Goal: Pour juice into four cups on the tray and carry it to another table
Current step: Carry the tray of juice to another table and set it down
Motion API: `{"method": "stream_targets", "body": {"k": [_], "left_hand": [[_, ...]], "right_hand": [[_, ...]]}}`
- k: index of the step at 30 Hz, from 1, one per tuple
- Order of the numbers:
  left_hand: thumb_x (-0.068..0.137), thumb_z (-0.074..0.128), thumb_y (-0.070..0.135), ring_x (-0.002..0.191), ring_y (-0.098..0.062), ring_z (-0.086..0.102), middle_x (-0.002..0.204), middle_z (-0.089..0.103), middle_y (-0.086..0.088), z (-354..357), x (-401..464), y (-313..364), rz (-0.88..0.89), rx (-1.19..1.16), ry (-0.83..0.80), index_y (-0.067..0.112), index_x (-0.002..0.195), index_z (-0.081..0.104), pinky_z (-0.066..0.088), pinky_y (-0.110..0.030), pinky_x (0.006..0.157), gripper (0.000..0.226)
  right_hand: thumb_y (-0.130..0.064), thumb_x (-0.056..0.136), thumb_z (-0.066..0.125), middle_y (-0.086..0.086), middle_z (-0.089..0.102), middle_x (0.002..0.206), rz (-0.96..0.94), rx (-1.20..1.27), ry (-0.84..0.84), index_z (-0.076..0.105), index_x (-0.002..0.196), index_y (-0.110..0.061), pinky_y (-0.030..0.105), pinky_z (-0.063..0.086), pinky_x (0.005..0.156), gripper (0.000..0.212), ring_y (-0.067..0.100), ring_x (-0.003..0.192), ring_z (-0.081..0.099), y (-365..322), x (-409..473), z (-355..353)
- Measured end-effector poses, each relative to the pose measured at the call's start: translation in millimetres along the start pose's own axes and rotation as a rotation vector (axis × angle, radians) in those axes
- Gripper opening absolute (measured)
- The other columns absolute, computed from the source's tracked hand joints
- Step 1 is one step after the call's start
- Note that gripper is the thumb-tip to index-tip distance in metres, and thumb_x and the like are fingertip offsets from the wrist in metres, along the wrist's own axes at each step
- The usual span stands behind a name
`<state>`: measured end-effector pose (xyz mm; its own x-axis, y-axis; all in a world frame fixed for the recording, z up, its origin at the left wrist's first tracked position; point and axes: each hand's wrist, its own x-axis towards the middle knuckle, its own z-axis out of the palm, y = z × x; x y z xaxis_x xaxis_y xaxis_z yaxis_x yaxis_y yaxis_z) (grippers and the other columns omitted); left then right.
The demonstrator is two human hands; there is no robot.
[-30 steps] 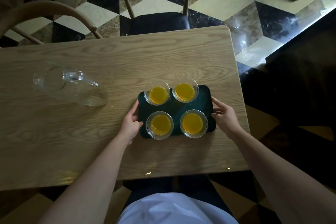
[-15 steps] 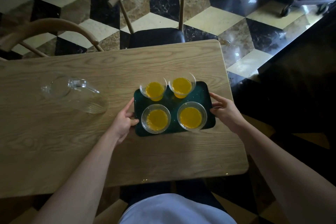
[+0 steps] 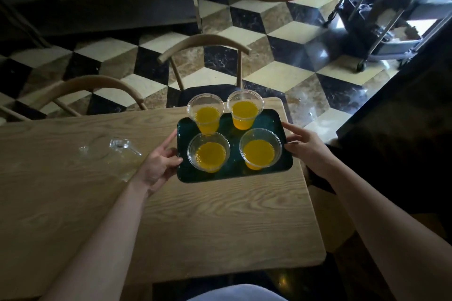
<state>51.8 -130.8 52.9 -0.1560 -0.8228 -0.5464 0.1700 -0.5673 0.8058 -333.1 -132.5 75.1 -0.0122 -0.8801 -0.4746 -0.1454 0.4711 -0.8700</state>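
Observation:
A dark green tray (image 3: 234, 175) is lifted above the right part of the wooden table (image 3: 220, 222). On it stand several clear plastic cups of orange juice: far left cup (image 3: 206, 115), far right cup (image 3: 245, 110), near left cup (image 3: 209, 153), near right cup (image 3: 259, 149). My left hand (image 3: 160, 162) grips the tray's left edge, thumb on top. My right hand (image 3: 305, 146) grips its right edge. An empty glass pitcher (image 3: 115, 157) lies on its side on the table, left of my left hand.
Two wooden chairs stand at the table's far side, one behind the tray (image 3: 208, 66) and one at the left (image 3: 80, 90). A wheeled metal cart (image 3: 381, 14) stands at the upper right on the checkered floor. A dark surface (image 3: 401, 129) lies to the right.
Both hands have raised the tray with the cups off the table and brought it up and away from me. The view has tilted up, showing more floor and the cart.

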Motion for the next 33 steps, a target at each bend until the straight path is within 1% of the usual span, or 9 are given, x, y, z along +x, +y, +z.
{"method": "stream_targets", "body": {"k": [6,8,12,16,20,26,28,31,33], "left_hand": [[0.088,0.047,-0.015,0.112,-0.038,0.063,0.13,0.064,-0.022,11.9,-14.7,36.0,0.088,0.0,-0.019,0.038,0.144,0.05,0.052,-0.051,0.093,0.077],[0.087,0.046,-0.016,0.116,-0.041,0.062,0.127,0.067,-0.021,12.7,-18.5,46.8,0.115,0.001,-0.04,0.035,0.147,0.047,0.052,-0.052,0.095,0.079],[0.086,0.048,-0.017,0.11,-0.038,0.066,0.123,0.066,-0.024,12.3,-28.1,74.5,0.165,0.02,-0.07,0.029,0.151,0.042,0.059,-0.04,0.082,0.081],[0.082,0.052,-0.014,0.104,-0.035,0.067,0.124,0.062,-0.029,14.3,-43.0,109.2,0.205,0.034,-0.111,0.027,0.148,0.048,0.06,-0.036,0.076,0.078],[0.082,0.05,-0.016,0.109,-0.037,0.067,0.128,0.063,-0.028,15.6,-50.7,137.7,0.223,0.017,-0.128,0.025,0.145,0.051,0.061,-0.037,0.076,0.076],[0.073,0.06,-0.012,0.128,-0.048,0.054,0.139,0.052,-0.035,15.2,-58.6,175.6,0.258,0.01,-0.146,0.026,0.149,0.047,0.052,-0.05,0.096,0.086],[0.073,0.058,-0.013,0.125,-0.046,0.057,0.137,0.057,-0.031,21.5,-64.9,188.7,0.273,0.023,-0.122,0.026,0.149,0.047,0.052,-0.05,0.093,0.086],[0.08,0.044,-0.018,0.123,-0.043,0.059,0.132,0.063,-0.025,34.0,-78.2,208.5,0.306,0.041,-0.124,0.02,0.146,0.049,0.053,-0.047,0.087,0.077],[0.081,0.043,-0.018,0.121,-0.043,0.06,0.133,0.063,-0.025,36.3,-84.0,220.7,0.319,0.033,-0.129,0.018,0.144,0.052,0.056,-0.045,0.083,0.073]], "right_hand": [[0.017,0.092,0.054,0.017,0.066,0.106,-0.062,0.042,-0.013,0.049,0.147,-0.017,0.02,0.059,0.068,0.065,0.024,0.092,0.069,-44.1,-10.5,-9.5],[0.019,0.092,0.052,0.016,0.066,0.103,-0.085,0.07,-0.025,0.05,0.146,-0.013,0.019,0.058,0.067,0.063,0.024,0.091,0.068,-58.6,-14.6,-10.9],[0.022,0.09,0.049,0.023,0.069,0.105,-0.117,0.09,-0.029,0.057,0.139,-0.008,0.02,0.059,0.065,0.058,0.023,0.084,0.071,-88.2,-23.7,-12.6],[0.024,0.092,0.044,0.017,0.069,0.092,-0.151,0.173,-0.086,0.059,0.13,-0.005,0.021,0.061,0.065,0.05,0.016,0.072,0.074,-122.0,-37.7,-14.3],[0.022,0.091,0.046,0.03,0.066,0.11,-0.184,0.154,-0.106,0.056,0.138,-0.002,0.028,0.063,0.075,0.053,0.028,0.088,0.071,-148.1,-42.5,-18.7],[0.02,0.093,0.045,0.027,0.072,0.111,-0.225,0.184,-0.101,0.061,0.132,-0.005,0.03,0.064,0.07,0.049,0.027,0.089,0.075,-190.7,-49.1,-22.7],[0.021,0.092,0.042,0.021,0.075,0.107,-0.239,0.191,-0.108,0.063,0.129,-0.004,0.029,0.064,0.071,0.049,0.025,0.089,0.076,-202.6,-52.8,-23.7],[0.02,0.092,0.041,0.022,0.073,0.115,-0.251,0.194,-0.109,0.062,0.131,0.0,0.03,0.063,0.078,0.049,0.03,0.104,0.073,-219.8,-57.5,-24.3],[0.019,0.093,0.041,0.024,0.071,0.12,-0.257,0.211,-0.101,0.059,0.133,0.002,0.033,0.062,0.084,0.048,0.034,0.111,0.069,-231.8,-61.3,-24.7]]}}
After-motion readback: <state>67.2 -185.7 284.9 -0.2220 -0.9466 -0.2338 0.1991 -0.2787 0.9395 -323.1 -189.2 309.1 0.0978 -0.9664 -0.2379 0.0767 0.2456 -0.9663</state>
